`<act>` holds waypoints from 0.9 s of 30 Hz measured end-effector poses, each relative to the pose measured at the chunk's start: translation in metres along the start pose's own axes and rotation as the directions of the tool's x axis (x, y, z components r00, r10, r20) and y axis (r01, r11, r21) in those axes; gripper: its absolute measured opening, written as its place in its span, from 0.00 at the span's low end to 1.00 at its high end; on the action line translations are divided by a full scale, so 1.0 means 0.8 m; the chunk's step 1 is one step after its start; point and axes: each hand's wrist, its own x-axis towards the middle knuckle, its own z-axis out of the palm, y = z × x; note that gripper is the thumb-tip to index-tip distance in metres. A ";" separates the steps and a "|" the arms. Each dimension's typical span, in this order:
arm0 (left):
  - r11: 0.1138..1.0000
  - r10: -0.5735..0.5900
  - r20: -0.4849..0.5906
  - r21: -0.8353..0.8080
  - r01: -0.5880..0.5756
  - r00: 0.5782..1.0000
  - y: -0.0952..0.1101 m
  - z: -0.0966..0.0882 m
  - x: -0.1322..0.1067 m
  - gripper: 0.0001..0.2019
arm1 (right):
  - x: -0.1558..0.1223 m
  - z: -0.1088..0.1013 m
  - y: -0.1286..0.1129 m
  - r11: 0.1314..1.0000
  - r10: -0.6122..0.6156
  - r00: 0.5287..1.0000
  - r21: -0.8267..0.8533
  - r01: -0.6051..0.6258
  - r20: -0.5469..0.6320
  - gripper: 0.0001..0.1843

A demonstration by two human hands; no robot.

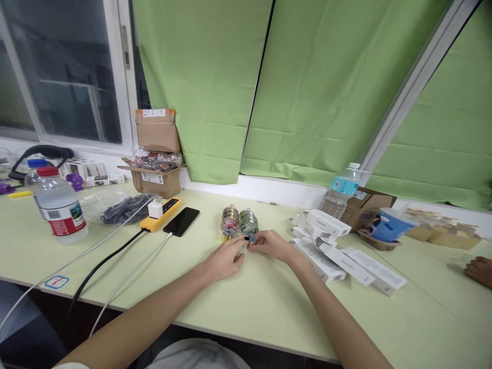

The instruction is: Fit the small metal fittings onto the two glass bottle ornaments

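Two stacks of small round clear-and-shiny pieces stand side by side on the table, a pinkish stack (230,221) on the left and a greenish stack (248,222) on the right. My left hand (225,260) lies low over the table with its fingers stretched forward, fingertips by a small dark piece at the foot of the greenish stack. My right hand (272,245) has thumb and fingers pinched together at the near side of that stack, beside a small grey-blue piece (251,238). What the pinch holds is too small and partly hidden to name.
White boxes (338,256) lie heaped to the right, near a water bottle (340,192) and a blue tub (390,225). Leftward are a phone (182,221), an orange power strip (161,215), cables, bottles (59,205) and a cardboard box (156,179). Another person's hand (478,270) shows at far right.
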 end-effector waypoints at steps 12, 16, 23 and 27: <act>0.972 -0.055 -0.282 0.203 0.116 0.958 -0.017 -0.062 0.007 0.09 | -0.013 -0.026 -0.028 0.972 -0.066 0.939 -0.236 -0.017 -0.338 0.34; 0.960 -0.048 -0.245 0.256 0.113 0.968 -0.024 -0.058 0.005 0.10 | -0.012 -0.017 -0.036 0.950 -0.090 0.929 -0.311 -0.028 -0.358 0.35; 0.932 0.066 -0.089 0.360 -0.029 0.994 -0.010 -0.030 0.012 0.17 | -0.013 -0.006 -0.049 0.936 -0.138 0.925 -0.352 0.005 -0.355 0.35; 0.909 0.040 -0.086 0.417 0.000 0.995 -0.010 -0.022 0.012 0.18 | -0.013 -0.005 -0.047 0.935 -0.141 0.926 -0.356 0.008 -0.350 0.35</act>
